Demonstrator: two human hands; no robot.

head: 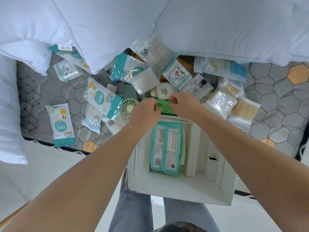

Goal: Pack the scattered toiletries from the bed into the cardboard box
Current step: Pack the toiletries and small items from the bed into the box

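As hands [145, 113] [182, 102] pinch it, flat green carton [165, 107]

White cardboard box [182, 186]: lower centre of frame, open top, inner dividers, middle compartment holding teal wipes pack [165, 148] lying flat, label up.

Green pack [164, 106]: centre of frame, just above box's far edge, pinched at either end by left hand [145, 113] and right hand [183, 102].

White bottle [164, 90]: just above green pack, on its side.

Cotton swab bags [244, 109]: centre right, overlapping.

Teal-white pouches [61, 124]: left of centre, scattered flat on bed.

Swab box [178, 73]: upper centre, tilted in heap.
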